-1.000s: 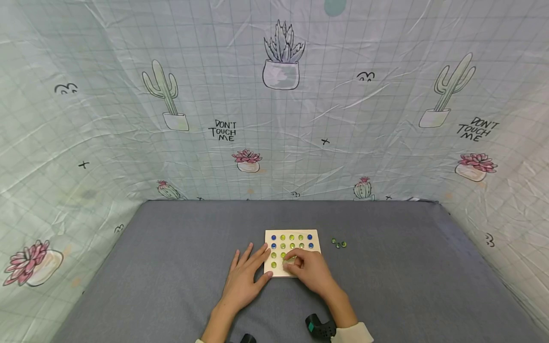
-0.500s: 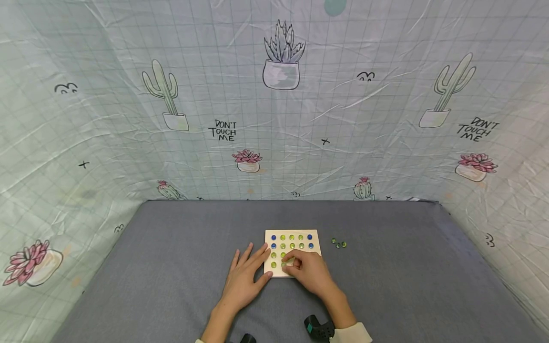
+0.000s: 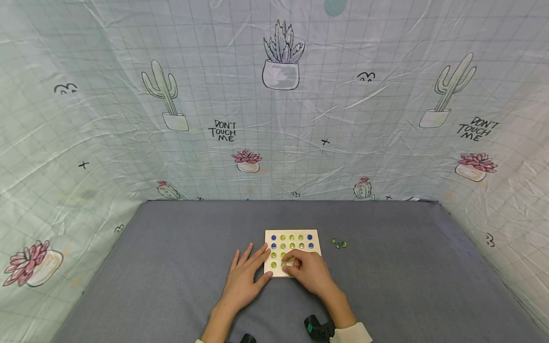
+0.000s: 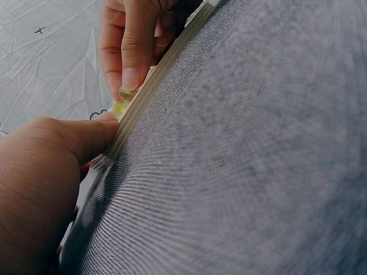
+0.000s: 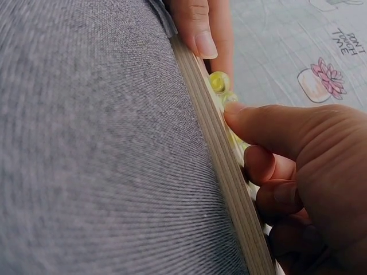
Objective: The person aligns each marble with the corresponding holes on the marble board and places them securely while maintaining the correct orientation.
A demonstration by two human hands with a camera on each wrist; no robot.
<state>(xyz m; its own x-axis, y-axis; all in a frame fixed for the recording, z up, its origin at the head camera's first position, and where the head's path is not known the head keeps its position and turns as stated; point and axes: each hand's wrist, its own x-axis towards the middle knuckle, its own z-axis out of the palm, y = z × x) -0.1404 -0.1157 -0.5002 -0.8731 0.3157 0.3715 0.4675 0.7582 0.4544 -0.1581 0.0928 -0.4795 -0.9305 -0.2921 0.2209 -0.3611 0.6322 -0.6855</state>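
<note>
A pale wooden board [image 3: 277, 272] bears rows of yellow-green and blue glass beads. With spread fingers, my left hand [image 3: 243, 282] rests against the board's left edge; its thumb touches the near left corner. My right hand [image 3: 312, 273] is over the lower part of the board, thumb and index finger pinching a clear yellowish bead [image 4: 127, 94] at the surface. In the right wrist view the thumb of my right hand [image 5: 321, 149] lies against that bead, beside another yellow bead [image 5: 218, 82]. My right hand hides part of the lower rows.
Several loose green beads [image 3: 338, 245] lie on the grey cloth [image 3: 171, 267] to the right of the board. A black device [image 3: 318, 327] is at my right wrist. A curtain printed with cacti [image 3: 197, 157] stands behind and at both sides.
Over the past second my right hand has shifted very slightly left, its thumb and index finger closing in at the bead on the board. My left hand has stayed in place.
</note>
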